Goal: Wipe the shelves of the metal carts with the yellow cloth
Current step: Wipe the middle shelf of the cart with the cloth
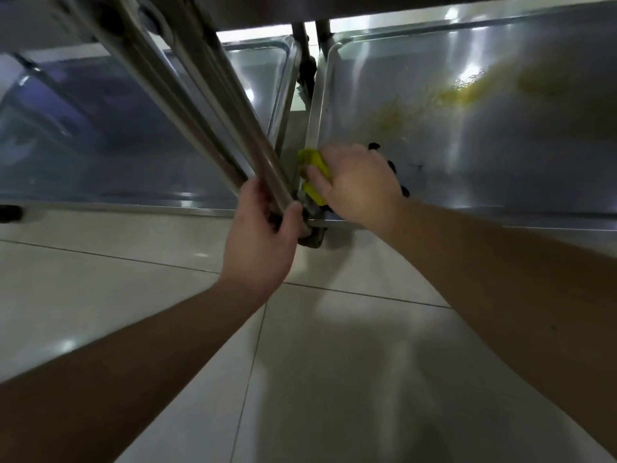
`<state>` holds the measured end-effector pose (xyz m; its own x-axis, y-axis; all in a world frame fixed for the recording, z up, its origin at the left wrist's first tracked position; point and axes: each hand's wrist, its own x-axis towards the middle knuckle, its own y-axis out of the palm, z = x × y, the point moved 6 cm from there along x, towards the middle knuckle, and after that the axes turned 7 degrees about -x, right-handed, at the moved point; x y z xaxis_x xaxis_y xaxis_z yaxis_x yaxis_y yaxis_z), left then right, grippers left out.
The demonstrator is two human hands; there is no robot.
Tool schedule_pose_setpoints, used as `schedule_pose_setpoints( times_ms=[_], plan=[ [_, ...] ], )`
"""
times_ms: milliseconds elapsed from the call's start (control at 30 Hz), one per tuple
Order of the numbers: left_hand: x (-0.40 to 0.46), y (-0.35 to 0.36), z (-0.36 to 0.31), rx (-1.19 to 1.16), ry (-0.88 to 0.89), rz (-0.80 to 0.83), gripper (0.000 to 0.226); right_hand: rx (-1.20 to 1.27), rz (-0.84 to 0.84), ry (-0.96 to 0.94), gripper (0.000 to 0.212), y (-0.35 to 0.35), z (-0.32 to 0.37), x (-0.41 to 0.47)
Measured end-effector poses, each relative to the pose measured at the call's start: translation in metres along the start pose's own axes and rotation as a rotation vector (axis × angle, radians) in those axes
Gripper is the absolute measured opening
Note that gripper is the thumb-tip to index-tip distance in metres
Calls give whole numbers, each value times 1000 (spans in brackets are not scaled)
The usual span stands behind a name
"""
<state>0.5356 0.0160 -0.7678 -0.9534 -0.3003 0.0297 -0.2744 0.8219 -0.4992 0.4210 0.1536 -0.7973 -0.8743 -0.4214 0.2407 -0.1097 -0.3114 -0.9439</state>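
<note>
Right hand (pixel 355 182) is pinching the folded yellow cloth (pixel 315 177), thumb on top of it, the other fingers hidden under the palm, and is pressing it into the near-left corner of the right cart's bottom shelf (pixel 467 155), tight against the raised rim at about 9 o'clock from the hand. Left hand (pixel 267 228) is gripping the cart upright tubes (pixel 213 105), fingers curled round the steel near their lower end, thumb wrapped over the front, probably bracing the cart.

Progress, as a judgement: wiping is only starting on this shelf. A yellowish smear (pixel 444 95) is sitting at about 1 o'clock from the cloth, well apart from it, seemingly not yet wiped. The left cart's bottom shelf (pixel 100 135) at 9 o'clock is looking shiny; cleaned or not, cannot tell. Upper shelves are mostly out of view. Tiled floor (pixel 300 379) is below.
</note>
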Motion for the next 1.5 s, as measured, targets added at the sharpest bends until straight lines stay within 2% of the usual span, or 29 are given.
schedule_pose_setpoints(
  times_ms=[67,133,200,267,333,400,500,567,667,733,800,1000,1100,1267,1367,1433,1500],
  plan=[
    [12,-1,-2,-4,14,-4,25,5,159,-4,39,18,6,1],
    [22,-1,2,-17,31,-11,26,-38,276,-68,58,31,12,-5],
    [25,0,5,-23,54,-12,26,-28,323,-154,68,34,12,-12],
    [24,1,7,-50,66,-36,30,-69,340,-222,66,35,0,-12],
    [23,4,8,-63,50,-44,28,-145,332,-186,67,32,-25,-4],
    [23,5,7,-69,36,-44,23,-204,291,-11,69,23,-69,5],
    [23,5,4,-60,49,-32,21,-224,206,353,64,4,-154,-2],
    [22,7,3,-49,68,-43,21,-237,212,592,62,-7,-202,-15],
    [22,9,0,-38,85,-66,21,-166,302,853,68,-12,-223,-17],
    [21,9,0,-31,88,-72,21,-122,327,915,74,-9,-209,-3],
    [21,8,0,-13,90,-71,21,-58,330,851,73,-2,-182,20],
    [27,4,5,11,87,-22,19,91,510,323,68,38,-48,78],
    [29,4,6,35,111,-9,21,9,449,127,69,48,-7,66],
    [27,5,3,41,98,21,21,-32,413,180,63,33,-60,46],
    [25,6,-1,35,74,12,20,-126,277,287,63,8,-134,12],
    [25,7,-2,37,73,20,22,-190,236,401,64,-10,-188,-19],
    [26,7,1,49,75,22,24,-221,205,594,63,-28,-241,-56]
  ],
)
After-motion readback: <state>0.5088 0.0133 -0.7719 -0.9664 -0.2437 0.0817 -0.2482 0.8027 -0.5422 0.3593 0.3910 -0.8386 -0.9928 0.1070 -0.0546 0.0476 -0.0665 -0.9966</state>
